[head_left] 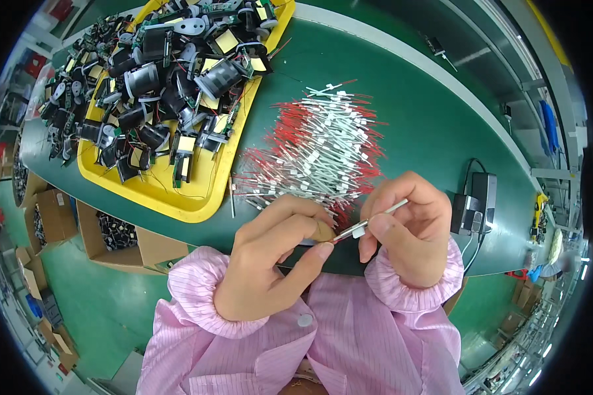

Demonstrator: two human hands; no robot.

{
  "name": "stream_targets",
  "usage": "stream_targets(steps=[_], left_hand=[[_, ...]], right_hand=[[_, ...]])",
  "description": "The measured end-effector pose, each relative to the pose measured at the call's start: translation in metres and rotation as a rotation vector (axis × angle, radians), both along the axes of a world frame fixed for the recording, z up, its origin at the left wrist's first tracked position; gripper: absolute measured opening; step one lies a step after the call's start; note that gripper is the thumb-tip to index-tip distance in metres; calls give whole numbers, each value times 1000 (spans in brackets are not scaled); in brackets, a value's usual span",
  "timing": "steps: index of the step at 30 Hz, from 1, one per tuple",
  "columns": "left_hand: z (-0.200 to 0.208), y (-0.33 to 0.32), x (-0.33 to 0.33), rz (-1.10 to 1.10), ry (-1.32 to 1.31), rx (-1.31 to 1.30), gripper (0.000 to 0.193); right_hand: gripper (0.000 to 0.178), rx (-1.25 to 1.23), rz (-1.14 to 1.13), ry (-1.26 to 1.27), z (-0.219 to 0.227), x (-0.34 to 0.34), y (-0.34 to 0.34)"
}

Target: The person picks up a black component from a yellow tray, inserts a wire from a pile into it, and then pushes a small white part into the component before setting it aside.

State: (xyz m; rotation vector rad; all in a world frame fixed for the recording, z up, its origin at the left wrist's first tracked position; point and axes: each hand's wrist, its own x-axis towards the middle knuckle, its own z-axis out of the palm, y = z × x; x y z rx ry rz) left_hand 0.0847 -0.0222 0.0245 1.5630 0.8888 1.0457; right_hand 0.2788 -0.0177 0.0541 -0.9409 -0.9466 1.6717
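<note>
Between my hands runs a thin white-sleeved wire with a small white tag and a red end. My right hand pinches its white length between thumb and forefinger, and the far tip sticks out past the fingers. At the red end, my left hand is closed, thumb and forefinger together, with a tan cover on one fingertip. Just beyond both hands lies a loose heap of similar wires, white in the middle with red ends and white tags.
A yellow tray heaped with black parts, circuit boards and wires stands at the left of the green table. More such parts lie behind it. Black power adapters with cables sit at the right edge. Cardboard boxes stand below left.
</note>
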Motion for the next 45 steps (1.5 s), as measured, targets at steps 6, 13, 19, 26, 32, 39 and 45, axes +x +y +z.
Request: stream_targets(steps=[6, 13, 19, 26, 32, 39, 45], left_hand=[[-3, 0, -3, 19, -125, -40, 10], [4, -1, -4, 37, -32, -34, 9], [-4, -1, -8, 18, -9, 69, 14], [-17, -11, -5, 100, -129, 116, 52], [-26, -11, -5, 63, -239, 177, 53], [-23, -9, -14, -75, -185, 169, 54], [-26, -11, -7, 29, -248, 206, 53]], right_hand=[[25, 174, 35, -28, -9, -4, 1], [21, 384, 74, -442, -9, -9, -1], [15, 344, 55, -377, -13, -11, -1], [14, 202, -163, -93, -17, -25, -10], [17, 409, -165, -254, -11, -23, -14], [15, 504, -131, -391, -4, -22, -15], [14, 552, -234, -447, -4, -30, -17]])
